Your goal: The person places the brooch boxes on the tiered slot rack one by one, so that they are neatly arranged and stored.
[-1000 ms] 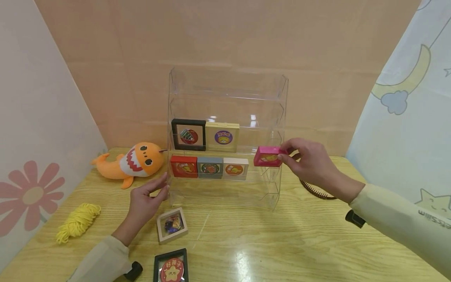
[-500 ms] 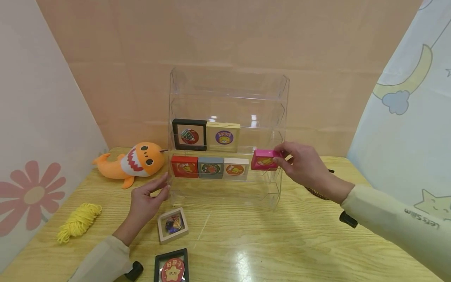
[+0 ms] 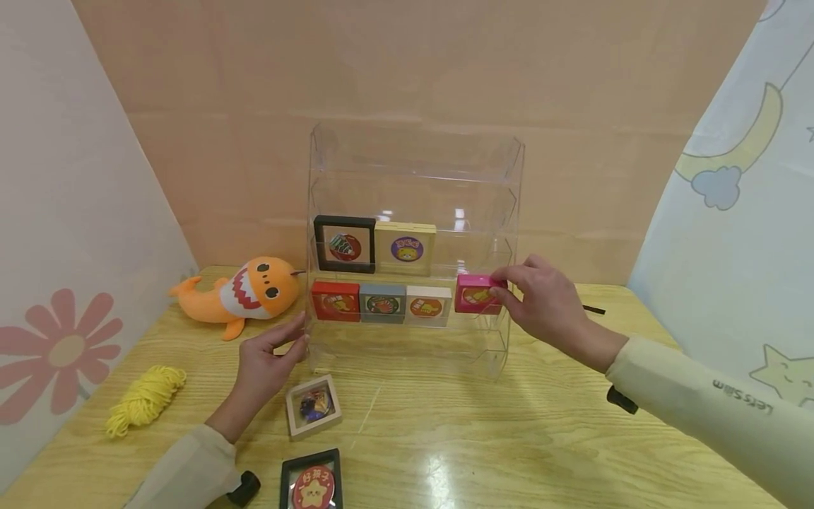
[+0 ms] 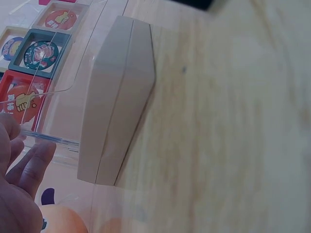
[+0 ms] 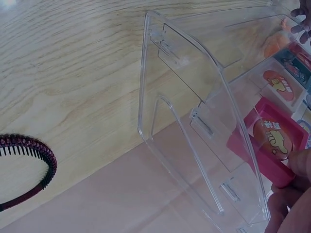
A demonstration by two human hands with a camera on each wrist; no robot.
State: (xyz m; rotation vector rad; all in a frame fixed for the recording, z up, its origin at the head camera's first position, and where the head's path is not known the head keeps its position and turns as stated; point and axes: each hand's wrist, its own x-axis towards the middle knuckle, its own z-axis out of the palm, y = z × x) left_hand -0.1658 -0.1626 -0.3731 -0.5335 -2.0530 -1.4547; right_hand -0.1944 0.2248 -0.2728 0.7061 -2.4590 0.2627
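A clear acrylic display rack (image 3: 413, 175) stands upright on the wooden table. My left hand (image 3: 270, 360) holds its left side edge; in the left wrist view the fingers lie on both sides of the clear panel. At the rack's right side, my right hand (image 3: 540, 300) pinches a pink framed badge box (image 3: 469, 302) by its right end. The pink box is in the same tier as a red box (image 3: 335, 288), a grey box (image 3: 381, 290) and a white box (image 3: 440, 316), with a small gap beside the white one. Above them sit a black frame (image 3: 320, 266) and a cream-yellow box (image 3: 407, 249).
A light wooden frame (image 3: 294, 417) and a black frame with a star badge (image 3: 313, 488) lie in front of the rack. An orange shark plush (image 3: 270, 272) and yellow yarn (image 3: 146, 399) are at the left. A toothed headband (image 5: 46, 158) lies at the right.
My right hand has moved left and down with the pink box, bringing it into the tier and turning it more upright in line with the others. The left hand stays on the rack's edge.
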